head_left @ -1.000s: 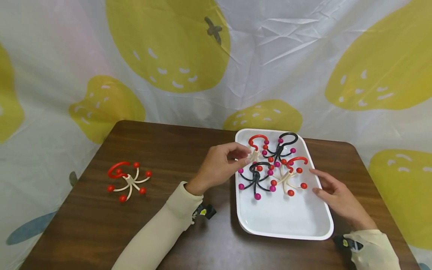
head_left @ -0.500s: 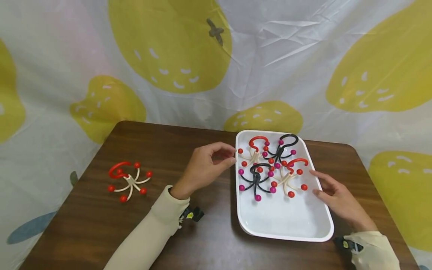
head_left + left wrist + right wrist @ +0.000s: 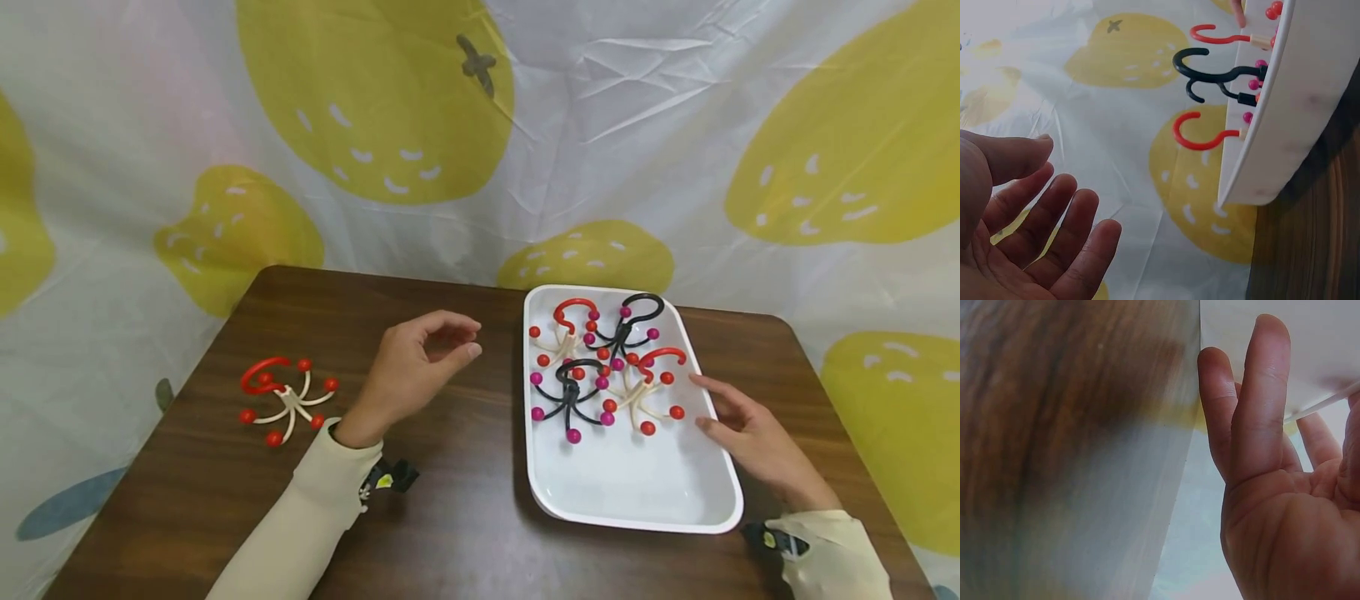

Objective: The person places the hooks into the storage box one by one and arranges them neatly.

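My left hand (image 3: 412,367) is over the table left of the white tray (image 3: 637,492), fingers loosely bent and holding nothing. The left wrist view shows its palm and spread fingertips (image 3: 1107,234) apart from the tray. My right hand (image 3: 761,446) rests at the tray's right rim, with long straight fingers (image 3: 1266,394) against the outer wall. Several hook-handled, ball-tipped massagers lie in the tray: a front black one (image 3: 570,392), a back black one (image 3: 622,333), and two cream ones with red hooks, one (image 3: 639,390) at the right, the other (image 3: 570,340) at back left.
Another cream massager (image 3: 288,400) with a red hook and red balls lies on the left of the brown wooden table (image 3: 450,533). A pale curtain (image 3: 420,242) with yellow fruit prints hangs behind the table's back edge.
My left hand has let go of the back-left cream massager in the tray and moved left, out over the table. My right hand has stayed at the rim.
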Demonstrator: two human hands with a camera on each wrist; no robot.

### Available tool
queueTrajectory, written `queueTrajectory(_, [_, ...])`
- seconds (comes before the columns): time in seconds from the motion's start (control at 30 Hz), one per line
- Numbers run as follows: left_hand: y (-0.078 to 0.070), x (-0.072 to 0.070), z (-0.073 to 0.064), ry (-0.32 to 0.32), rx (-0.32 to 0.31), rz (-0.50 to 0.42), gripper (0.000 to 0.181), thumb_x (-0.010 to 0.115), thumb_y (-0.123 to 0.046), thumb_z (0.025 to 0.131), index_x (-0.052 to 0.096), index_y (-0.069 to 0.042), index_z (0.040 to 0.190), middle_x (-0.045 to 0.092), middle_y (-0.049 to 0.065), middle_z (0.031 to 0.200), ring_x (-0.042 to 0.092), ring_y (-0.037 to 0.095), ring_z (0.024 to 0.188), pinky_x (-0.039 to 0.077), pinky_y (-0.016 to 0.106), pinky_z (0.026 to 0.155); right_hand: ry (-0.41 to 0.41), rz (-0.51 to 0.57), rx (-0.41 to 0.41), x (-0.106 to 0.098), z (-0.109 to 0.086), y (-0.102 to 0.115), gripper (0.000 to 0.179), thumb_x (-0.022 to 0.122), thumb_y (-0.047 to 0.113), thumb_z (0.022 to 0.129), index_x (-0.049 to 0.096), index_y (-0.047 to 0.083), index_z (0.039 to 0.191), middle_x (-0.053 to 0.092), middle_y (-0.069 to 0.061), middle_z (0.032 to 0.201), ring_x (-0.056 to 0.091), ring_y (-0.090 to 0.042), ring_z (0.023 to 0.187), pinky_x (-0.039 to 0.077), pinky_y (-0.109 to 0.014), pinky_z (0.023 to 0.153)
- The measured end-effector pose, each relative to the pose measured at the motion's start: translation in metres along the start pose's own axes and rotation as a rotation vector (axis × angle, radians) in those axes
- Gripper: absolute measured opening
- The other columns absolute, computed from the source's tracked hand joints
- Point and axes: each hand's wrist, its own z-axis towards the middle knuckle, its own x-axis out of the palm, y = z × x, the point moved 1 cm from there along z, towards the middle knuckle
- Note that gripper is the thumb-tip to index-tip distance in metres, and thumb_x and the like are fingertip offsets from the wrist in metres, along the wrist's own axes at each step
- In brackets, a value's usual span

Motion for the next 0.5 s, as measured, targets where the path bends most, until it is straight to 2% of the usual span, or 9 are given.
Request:
queueTrajectory(0.2, [0.001,-0.015,-0.006,-0.032,-0.006,0.001,0.022,0.082,-0.012,0.093,0.078,-0.013,0.114,0.078,0.004,0.108,0.076,0.016,0.098,0.064,0.036,0.085,-0.005,-0.011,-0.003,-0.001,0.001,-0.001,0.065,0.064,0.015,0.106,0.037,0.014,0.165,0.057,-0.036,0.145,0.071,-0.023,0.101,0.063,-0.029,0.073])
queueTrajectory(0.5, [0.011,-0.042,-0.019,-0.081,-0.037,0.102,0.02,0.082,-0.019,0.094,0.078,-0.015,0.114,0.079,0.002,0.108,0.073,0.011,0.1,0.061,0.022,0.085,-0.005,0.002,0.005,0.0,-0.001,-0.001,0.065,0.064,0.015,0.106,0.037,0.014,0.165,0.059,-0.036,0.141,0.07,-0.014,0.094,0.063,-0.031,0.072])
